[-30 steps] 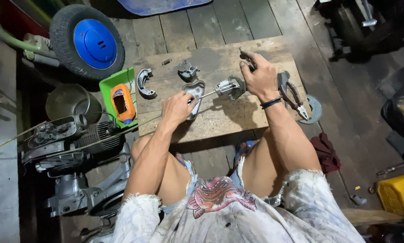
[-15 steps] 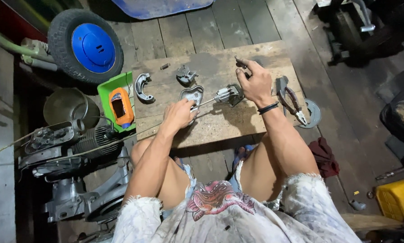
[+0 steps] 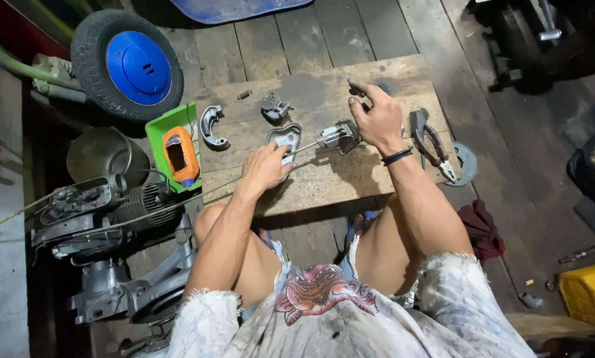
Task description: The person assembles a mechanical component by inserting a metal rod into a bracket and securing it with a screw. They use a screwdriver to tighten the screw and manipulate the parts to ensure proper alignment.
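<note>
Both hands worked on the wooden board [image 3: 324,182]: the left hand [image 3: 265,167] pinched a thin cable [image 3: 305,148] taut, while the right hand [image 3: 376,119] gripped its metal fitting [image 3: 334,135], steadying it.

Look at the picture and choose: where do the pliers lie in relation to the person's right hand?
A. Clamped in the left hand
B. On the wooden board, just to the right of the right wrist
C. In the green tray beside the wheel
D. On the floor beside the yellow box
B: the pliers lie on the wooden board, just beyond the wrist of the right hand.
</note>
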